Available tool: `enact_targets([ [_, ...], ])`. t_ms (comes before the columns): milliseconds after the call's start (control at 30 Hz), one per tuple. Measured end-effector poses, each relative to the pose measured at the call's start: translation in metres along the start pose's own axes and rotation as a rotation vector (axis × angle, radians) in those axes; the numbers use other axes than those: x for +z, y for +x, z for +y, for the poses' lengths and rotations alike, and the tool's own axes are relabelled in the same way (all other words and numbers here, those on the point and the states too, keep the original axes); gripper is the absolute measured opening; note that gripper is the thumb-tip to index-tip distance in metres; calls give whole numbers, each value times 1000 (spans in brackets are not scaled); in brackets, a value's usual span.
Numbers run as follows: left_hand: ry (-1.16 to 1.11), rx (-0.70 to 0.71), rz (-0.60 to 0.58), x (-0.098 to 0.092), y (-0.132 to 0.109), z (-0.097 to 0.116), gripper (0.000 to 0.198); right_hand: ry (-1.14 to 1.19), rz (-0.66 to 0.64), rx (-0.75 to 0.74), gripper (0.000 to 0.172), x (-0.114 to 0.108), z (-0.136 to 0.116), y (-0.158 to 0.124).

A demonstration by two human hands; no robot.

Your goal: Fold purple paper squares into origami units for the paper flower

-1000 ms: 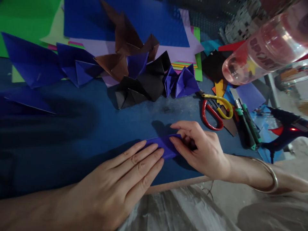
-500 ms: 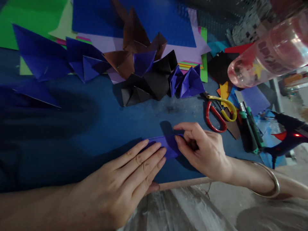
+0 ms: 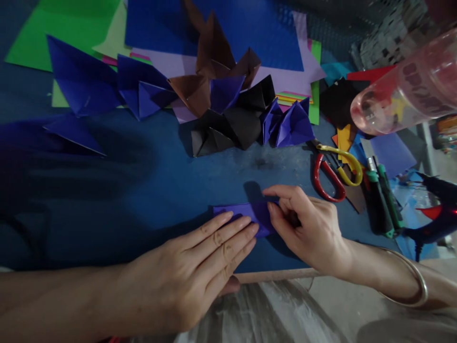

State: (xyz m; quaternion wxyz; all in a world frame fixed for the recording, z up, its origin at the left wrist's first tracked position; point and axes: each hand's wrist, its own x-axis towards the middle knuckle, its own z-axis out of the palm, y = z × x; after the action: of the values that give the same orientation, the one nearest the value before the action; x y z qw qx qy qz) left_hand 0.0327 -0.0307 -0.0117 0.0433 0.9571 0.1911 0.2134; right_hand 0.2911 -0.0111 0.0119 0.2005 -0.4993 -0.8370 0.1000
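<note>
A folded strip of purple paper (image 3: 262, 216) lies on the blue table near its front edge. My left hand (image 3: 200, 267) rests flat on it, fingers stretched out and covering much of its lower left part. At the strip's right end my right hand (image 3: 310, 228) is closed, its thumb and curled fingers gripping the paper's upper right corner, while the index finger reaches out past the top edge. The underside of the paper and the tips of some right fingers are hidden.
Folded blue-purple (image 3: 82, 85), brown (image 3: 214, 47) and black (image 3: 246, 126) paper pieces stand at the back, before stacked coloured sheets (image 3: 214, 28). To the right are scissors (image 3: 330, 181), green-handled tools (image 3: 383, 200), a glue gun (image 3: 437, 205) and a pink clear bottle (image 3: 403, 90).
The whole scene has shifted rightward in view. My left fingers sit slightly lower on the purple paper, so more of its upper left end shows. My right hand keeps its grip.
</note>
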Motion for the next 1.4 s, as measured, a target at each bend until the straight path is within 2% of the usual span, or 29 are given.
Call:
enact_targets([
  [167,-4,-4,4,0,0,0,43,0,-1,-5,18,0,-1,0],
  [333,-50,5,-23,2,-3,-1,50,-4,1,-16,19,0,-2,1],
  [467,-86,-19,0,4,-4,-3,46,-16,5,-21,19,0,-2,1],
  [600,-74,-23,-35,5,-3,-3,47,-16,-11,-16,20,-1,-1,0],
  [833,-48,-37,6,1,1,-1,40,-23,3,24,19,0,-2,1],
  [1067,-75,-85,54,3,4,-1,38,-94,14,-7,22,0,-3,1],
  [1300,-51,-68,85,7,4,-1,41,-144,8,-29,26,-1,-3,3],
  [1400,-46,-72,67,6,4,-1,41,-169,7,-39,24,1,-2,1],
])
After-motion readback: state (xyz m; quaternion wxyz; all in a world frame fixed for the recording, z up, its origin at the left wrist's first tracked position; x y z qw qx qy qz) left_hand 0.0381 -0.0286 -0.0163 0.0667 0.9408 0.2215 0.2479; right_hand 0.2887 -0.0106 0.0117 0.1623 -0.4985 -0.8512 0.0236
